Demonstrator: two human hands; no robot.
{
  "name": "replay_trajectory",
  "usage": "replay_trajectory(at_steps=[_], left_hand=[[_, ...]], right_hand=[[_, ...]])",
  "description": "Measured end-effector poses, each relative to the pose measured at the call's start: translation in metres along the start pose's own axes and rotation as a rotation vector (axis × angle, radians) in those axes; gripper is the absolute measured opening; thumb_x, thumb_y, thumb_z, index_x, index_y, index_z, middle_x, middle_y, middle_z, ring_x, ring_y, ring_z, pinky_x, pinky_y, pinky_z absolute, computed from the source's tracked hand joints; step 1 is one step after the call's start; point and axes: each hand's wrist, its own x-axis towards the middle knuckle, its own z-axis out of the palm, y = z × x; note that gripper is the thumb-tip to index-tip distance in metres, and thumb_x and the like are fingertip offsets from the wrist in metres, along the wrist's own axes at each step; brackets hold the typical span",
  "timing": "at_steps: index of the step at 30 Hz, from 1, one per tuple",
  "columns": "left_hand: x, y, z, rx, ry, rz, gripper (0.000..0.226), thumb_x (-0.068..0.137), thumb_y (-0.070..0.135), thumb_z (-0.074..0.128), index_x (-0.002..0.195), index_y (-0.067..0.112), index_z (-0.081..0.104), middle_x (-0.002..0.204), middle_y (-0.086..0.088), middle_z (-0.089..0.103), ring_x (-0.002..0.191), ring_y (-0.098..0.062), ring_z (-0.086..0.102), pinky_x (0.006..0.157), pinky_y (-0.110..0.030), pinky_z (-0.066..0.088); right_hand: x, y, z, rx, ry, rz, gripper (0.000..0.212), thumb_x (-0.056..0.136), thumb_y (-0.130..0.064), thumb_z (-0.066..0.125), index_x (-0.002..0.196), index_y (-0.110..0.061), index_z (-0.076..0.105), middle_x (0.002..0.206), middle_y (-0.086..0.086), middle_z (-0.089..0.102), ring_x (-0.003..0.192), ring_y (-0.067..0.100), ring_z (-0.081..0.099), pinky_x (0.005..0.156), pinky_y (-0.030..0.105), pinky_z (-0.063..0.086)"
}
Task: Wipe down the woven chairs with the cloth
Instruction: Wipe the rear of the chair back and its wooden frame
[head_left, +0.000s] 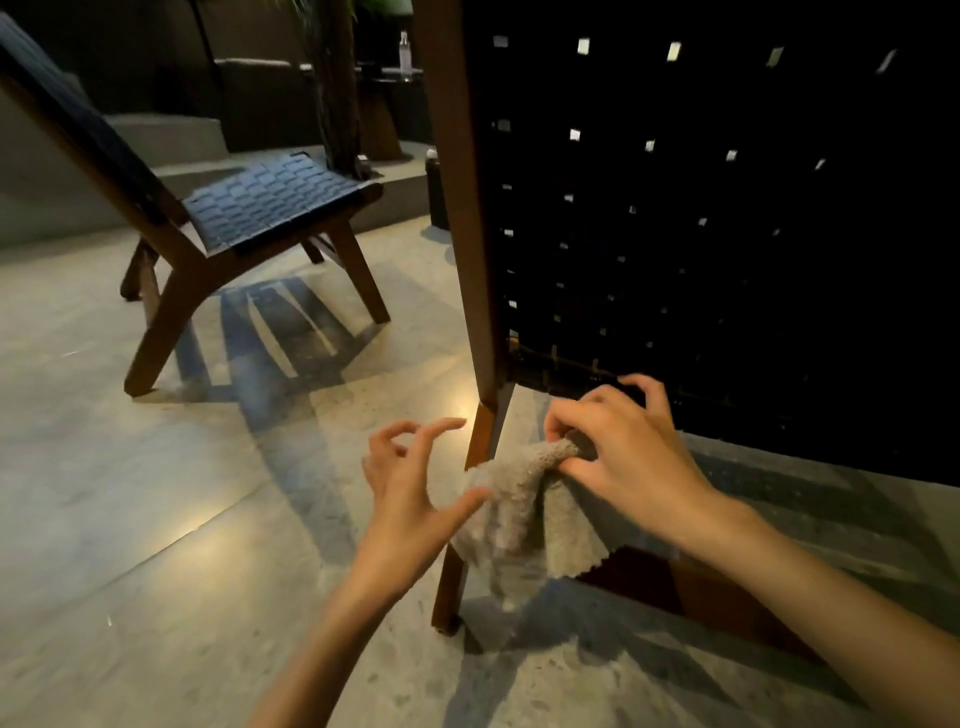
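Note:
A beige fluffy cloth (524, 519) hangs in front of the near woven chair (675, 208), whose dark woven back and brown wooden frame fill the right side. My right hand (618, 447) pinches the cloth's top fold just below the lower edge of the chair back. My left hand (410, 483) is beside the cloth with fingers spread and loosely curled; its thumb touches the cloth's left side. A second woven chair (260, 208) with a dark seat stands at the left.
Pale stone floor (130, 493) spreads around both chairs, with dark shadows under them. Steps (171, 140) and a tree trunk (337, 104) rise behind the far chair. A bottle (404, 54) stands on a dark surface at the back.

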Motion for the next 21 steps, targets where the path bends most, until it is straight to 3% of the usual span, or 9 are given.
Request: replay_trajectory(at_steps=[3,5,8,11,13,15,17,19,21], left_hand=[[0.022,0.02,-0.011,-0.006,-0.286,0.104,0.066,0.069,0.065,0.06,0.127,0.06,0.028,0.144,0.026,0.018,0.129,0.003,0.014,0.109,-0.027,0.018],[0.034,0.036,-0.018,-0.093,-0.387,0.106,0.056,0.07,0.064,0.059,0.121,0.057,0.037,0.132,0.031,0.04,0.125,0.008,0.033,0.108,-0.026,0.031],[0.044,0.053,-0.033,-0.127,-0.401,0.141,0.026,0.082,0.042,0.065,0.104,0.046,0.053,0.104,0.025,0.06,0.102,0.01,0.054,0.087,-0.017,0.047],[0.055,0.061,-0.056,-0.062,-0.238,0.206,0.015,0.09,0.023,0.06,0.094,0.037,0.057,0.097,0.017,0.059,0.093,0.004,0.055,0.08,-0.015,0.046],[0.067,0.067,-0.074,0.005,-0.052,0.206,0.009,0.09,0.021,0.06,0.096,0.027,0.06,0.098,0.008,0.051,0.093,-0.003,0.046,0.079,-0.016,0.038],[0.081,0.076,-0.092,0.075,0.134,0.208,0.01,0.089,0.021,0.061,0.099,0.022,0.062,0.095,0.002,0.045,0.09,-0.009,0.04,0.076,-0.019,0.035],[0.093,0.092,-0.108,0.007,0.219,0.234,0.01,0.09,0.018,0.06,0.1,0.022,0.06,0.083,0.002,0.05,0.075,-0.004,0.046,0.065,-0.011,0.038],[0.103,0.111,-0.121,-0.047,0.283,0.267,0.012,0.091,0.018,0.059,0.102,0.023,0.057,0.071,0.004,0.053,0.062,-0.002,0.051,0.054,-0.009,0.04],[0.112,0.132,-0.132,-0.104,0.394,0.289,0.014,0.091,0.019,0.059,0.104,0.023,0.055,0.074,0.008,0.056,0.067,0.001,0.055,0.054,-0.008,0.043]], right_hand=[[0.012,-0.009,-0.021,-0.002,0.004,-0.074,0.026,0.082,-0.025,0.066,0.082,-0.037,0.042,0.087,-0.016,0.05,0.099,0.007,0.046,0.11,0.029,0.02],[0.017,-0.013,-0.038,0.051,0.032,-0.088,0.027,0.081,-0.022,0.067,0.081,-0.033,0.042,0.079,-0.016,0.05,0.087,0.003,0.046,0.104,0.021,0.027],[0.024,-0.014,-0.064,0.16,0.075,-0.048,0.03,0.081,-0.021,0.069,0.079,-0.033,0.042,0.071,-0.013,0.05,0.075,0.003,0.046,0.078,0.004,0.029],[0.032,-0.013,-0.086,0.254,0.065,-0.026,0.022,0.081,-0.032,0.069,0.087,-0.035,0.048,0.078,-0.015,0.057,0.074,-0.001,0.054,0.065,0.02,0.045],[0.039,-0.014,-0.098,0.315,0.081,-0.034,0.014,0.081,-0.042,0.066,0.089,-0.037,0.057,0.085,-0.019,0.06,0.081,-0.002,0.057,0.07,0.029,0.049],[0.044,-0.018,-0.105,0.313,0.134,-0.046,0.015,0.081,-0.05,0.06,0.09,-0.038,0.063,0.088,-0.021,0.059,0.088,-0.002,0.055,0.078,0.026,0.047],[0.049,-0.024,-0.108,0.229,0.243,-0.016,0.021,0.085,-0.047,0.057,0.098,-0.033,0.068,0.092,-0.016,0.053,0.093,0.002,0.048,0.08,0.02,0.041],[0.052,-0.034,-0.117,0.126,0.408,0.03,0.02,0.088,-0.037,0.061,0.102,-0.028,0.071,0.09,-0.008,0.046,0.09,0.008,0.04,0.073,0.015,0.033],[0.055,-0.045,-0.131,0.13,0.552,0.022,0.018,0.089,-0.03,0.064,0.103,-0.025,0.073,0.084,-0.008,0.053,0.08,0.008,0.047,0.067,0.011,0.031]])
